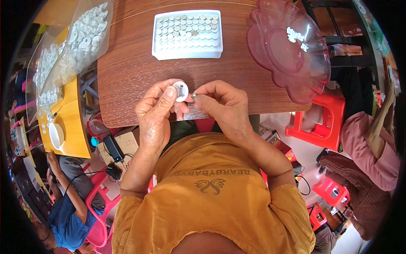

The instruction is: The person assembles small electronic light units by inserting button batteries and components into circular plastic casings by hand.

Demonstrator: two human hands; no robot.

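My left hand (155,106) pinches a small round white plastic housing (182,94) between thumb and fingers, its recessed side with metal contacts facing up. Close on its right, my right hand (226,103) grips a small silvery button cell (193,96) at its fingertips. The cell is just apart from the housing. Both hands are above the near edge of the brown wooden table (127,97). Beyond them is a white tray (186,55) with rows of round pockets. Button cells fill its far rows, while the near pockets hold none.
A pink translucent petal-shaped dish (264,59) with a few white pieces stands at the right. Clear bins (103,42) of white parts and a white bowl (55,135) are on the left, by a yellow table (78,127). A red stool (334,122) and other people are nearby.
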